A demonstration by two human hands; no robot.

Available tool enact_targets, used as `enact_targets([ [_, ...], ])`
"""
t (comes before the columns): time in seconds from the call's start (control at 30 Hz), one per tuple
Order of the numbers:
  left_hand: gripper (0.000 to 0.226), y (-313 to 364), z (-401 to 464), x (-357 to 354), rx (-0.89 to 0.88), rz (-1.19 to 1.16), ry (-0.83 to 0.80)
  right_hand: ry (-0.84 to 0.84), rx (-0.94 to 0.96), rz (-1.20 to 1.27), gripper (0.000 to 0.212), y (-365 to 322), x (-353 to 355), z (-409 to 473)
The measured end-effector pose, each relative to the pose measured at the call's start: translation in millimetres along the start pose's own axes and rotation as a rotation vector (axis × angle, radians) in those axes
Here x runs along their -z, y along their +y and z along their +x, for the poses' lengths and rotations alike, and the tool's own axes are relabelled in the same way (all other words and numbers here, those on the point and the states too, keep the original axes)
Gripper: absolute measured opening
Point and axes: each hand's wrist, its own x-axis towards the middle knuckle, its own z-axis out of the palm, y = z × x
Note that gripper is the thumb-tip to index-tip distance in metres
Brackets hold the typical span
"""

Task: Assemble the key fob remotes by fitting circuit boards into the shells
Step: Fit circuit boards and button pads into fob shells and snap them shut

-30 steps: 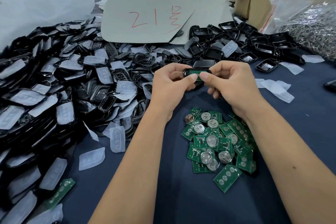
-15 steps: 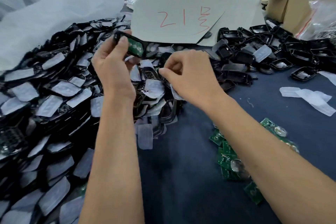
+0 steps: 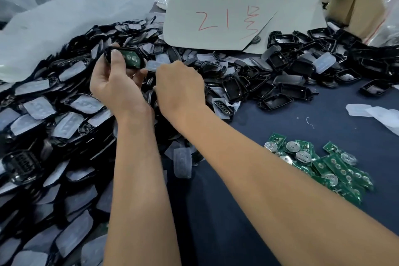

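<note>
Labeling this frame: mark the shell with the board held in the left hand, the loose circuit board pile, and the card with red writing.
shell with board [image 3: 127, 58], head view, on the green board face.
circuit board pile [image 3: 330, 168], head view, mid-pile board.
card [image 3: 216, 6], head view, blank area above the writing.

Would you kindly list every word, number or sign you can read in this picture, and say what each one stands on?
"21" followed by a handwritten character that looks like "물", in red marker: on the pale card lying at the back of the shell pile.
Print on the green circuit boards: too small to read.
Raised marks on the clear button pads: too blurred to read.
No other text shows.
</note>
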Motion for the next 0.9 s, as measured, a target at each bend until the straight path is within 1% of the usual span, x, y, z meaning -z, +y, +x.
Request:
enact_targets([
  [0.07,0.012,-0.9,0.0,-1.6,-0.016,-0.012,0.006,-0.007,-0.026,0.053,0.02,0.9,2.3,-0.5],
  [0.13,0.016,-0.6,-2.8,-4.5,-0.048,-0.021,0.003,0.017,-0.115,0.162,0.018,5.1,5.7,2.3],
  [0.23,0.018,0.0,-15.2,-15.1,-0.083,-0.011,-0.09,0.016,-0.294,0.498,0.039,31.3,20.5,5.4],
  [0.27,0.017,-1.3,-22.7,-21.8,-0.082,0.004,-0.152,0.056,-0.336,0.59,0.046,48.3,28.9,2.5],
  [0.3,0.015,-3.1,-32.5,-30.8,-0.071,0.025,-0.23,0.117,-0.37,0.666,0.047,68.5,38.0,-2.3],
  [0.43,0.011,-23.9,-89.6,-70.0,0.047,0.16,-0.636,0.363,-0.514,0.937,0.027,155.9,67.5,-39.6],
  [0.47,0.011,-32.5,-104.6,-76.3,0.059,0.242,-0.74,0.406,-0.552,0.988,0.028,174.6,72.6,-50.8],
  [0.53,0.013,-51.4,-127.4,-80.6,0.029,0.466,-0.928,0.44,-0.593,1.077,0.037,203.8,79.8,-69.2],
  [0.6,0.016,-66.3,-139.7,-78.6,-0.06,0.692,-1.047,0.452,-0.593,1.144,0.037,221.1,82.5,-83.8],
  [0.67,0.021,-72.9,-142.6,-74.6,-0.147,0.842,-1.064,0.42,-0.574,1.16,0.033,227.4,79.7,-93.2],
  [0.73,0.026,-74.5,-141.8,-72.8,-0.229,0.898,-1.026,0.391,-0.54,1.184,0.028,227.6,74.5,-99.7],
  [0.77,0.026,-73.8,-141.5,-73.2,-0.265,0.886,-0.992,0.384,-0.524,1.199,0.024,227.1,72.1,-102.1],
  [0.8,0.023,-72.3,-141.7,-74.1,-0.28,0.835,-0.956,0.379,-0.511,1.207,0.02,226.4,69.9,-103.9],
  [0.83,0.019,-70.6,-141.8,-75.5,-0.251,0.741,-0.929,0.372,-0.497,1.208,0.014,226.1,68.7,-105.0],
  [0.87,0.016,-69.0,-142.8,-77.0,-0.174,0.629,-0.924,0.364,-0.487,1.218,0.008,225.5,68.8,-106.2],
  [0.9,0.014,-67.9,-144.2,-78.4,-0.083,0.527,-0.939,0.36,-0.48,1.234,0.006,225.4,69.0,-107.0],
])
